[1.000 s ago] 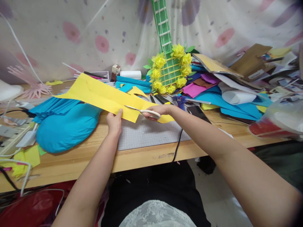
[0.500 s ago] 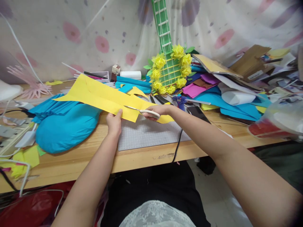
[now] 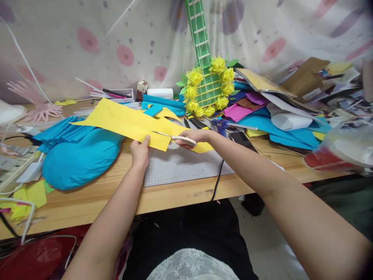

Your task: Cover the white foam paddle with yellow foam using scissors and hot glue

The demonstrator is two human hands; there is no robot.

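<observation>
A large sheet of yellow paper [image 3: 119,118] is held above the table, its left end spreading into pointed corners. My left hand [image 3: 140,151] pinches the near edge, thumb on top and fingers underneath. White-handled scissors [image 3: 186,140] are gripped in my right hand [image 3: 192,137], with the blades pointing left along a cut in the paper. Some of the sheet lies behind and under the right hand. Below the paper, a grey gridded cutting mat [image 3: 180,167] rests on the wooden table.
A blue paper-covered bundle [image 3: 83,163] sits at left. Behind stands a green guitar shape [image 3: 205,83] ringed with yellow paper flowers. A blue glue gun [image 3: 220,126], a dark phone [image 3: 244,140], stacked coloured papers [image 3: 291,132] and a clear plastic bucket [image 3: 335,151] lie rightward. A black cord [image 3: 219,181] crosses the mat.
The far left part of the yellow paper has dipped slightly. Both hands and the scissors stay nearly in place, and the view has shifted a little.
</observation>
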